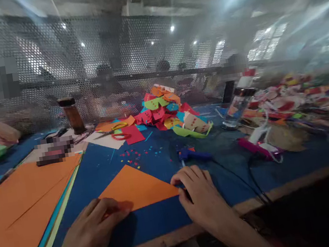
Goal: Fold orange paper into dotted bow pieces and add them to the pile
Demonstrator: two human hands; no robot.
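Observation:
A folded triangle of orange paper (pixel 137 187) lies on the blue tabletop, its peak pointing away from me. My left hand (pixel 96 218) is closed at the left corner, thumb and fingers pinching the paper's near edge. At the opposite corner my right hand (pixel 197 190) has its fingers curled, with thumb and forefinger on the tip. Just beyond the right hand rests a blue glue gun (pixel 195 154) with a black cord. Tiny colored paper bits (pixel 135 154) are scattered past the triangle's peak.
Large orange sheets (pixel 25 210) are stacked at left, with a phone (pixel 54 150) above them. Scissors (pixel 116 130), a brown bottle (pixel 73 116) and a heap of cut paper (pixel 162 107) stand farther back. A clear bottle (pixel 238 108) and magenta glue gun (pixel 257 148) are at right.

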